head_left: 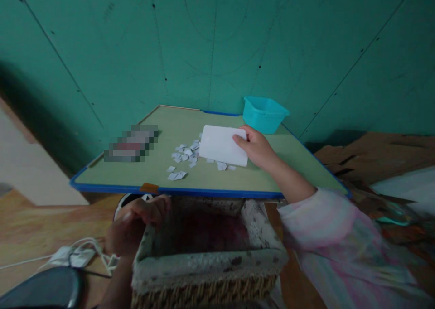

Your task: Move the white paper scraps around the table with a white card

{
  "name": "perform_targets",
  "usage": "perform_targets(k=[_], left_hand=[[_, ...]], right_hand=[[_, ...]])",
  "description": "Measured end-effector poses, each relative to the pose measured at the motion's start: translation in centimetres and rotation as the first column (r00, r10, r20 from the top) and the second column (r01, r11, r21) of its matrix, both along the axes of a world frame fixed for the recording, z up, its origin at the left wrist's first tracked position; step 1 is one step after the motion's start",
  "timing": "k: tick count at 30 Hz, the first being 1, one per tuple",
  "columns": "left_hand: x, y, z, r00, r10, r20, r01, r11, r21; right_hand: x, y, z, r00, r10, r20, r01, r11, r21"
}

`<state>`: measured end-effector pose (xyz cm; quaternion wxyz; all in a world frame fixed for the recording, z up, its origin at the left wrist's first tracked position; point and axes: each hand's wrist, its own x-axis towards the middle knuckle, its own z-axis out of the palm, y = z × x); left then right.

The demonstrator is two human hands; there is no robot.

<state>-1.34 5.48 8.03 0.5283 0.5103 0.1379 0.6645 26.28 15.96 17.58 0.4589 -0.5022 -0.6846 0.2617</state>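
My right hand (254, 147) is closed on the right end of a white, round-cornered notebook (222, 146), thumb on top. The notebook is over the green tabletop (136, 175), tilted, and hides part of a scatter of small white paper pieces (185, 151). Several pieces show to its left and below its lower edge. Below the table's front edge, my left hand (144, 214) is closed on the left rim of a cloth-lined wicker basket (210, 263). The basket's inside is dark and blurred, so its contents are unclear.
A turquoise plastic bin (265, 116) stands at the table's back right, near the green wall (204, 41). A pixelated flat item (132, 143) lies at the left. White cables and a power strip (73, 257) are on the floor; cardboard (367, 157) is piled at right.
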Motion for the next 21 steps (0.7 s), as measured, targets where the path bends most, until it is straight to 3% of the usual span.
perform_targets(k=[7,12,17,21], left_hand=[[0.0,0.1,-0.4,0.999,0.003,0.035,-0.007,0.996,0.091],[0.3,0.4,-0.4,0.999,-0.019,0.028,0.014,0.989,0.150],[0.6,0.2,0.0,0.997,0.041,0.060,-0.047,0.993,0.110],[0.5,0.2,-0.1,0.999,0.021,0.044,-0.027,0.991,0.132]], right_hand=[[0.7,-2.4,1.5,0.998,0.006,0.070,-0.009,0.999,0.032],[1.0,-4.9,2.5,0.993,0.066,0.099,-0.064,0.998,-0.025],[2.1,-5.9,2.4,0.998,0.062,-0.004,-0.062,0.994,-0.089],[3.0,-5.2,1.3,0.996,0.001,-0.085,-0.011,0.993,-0.117]])
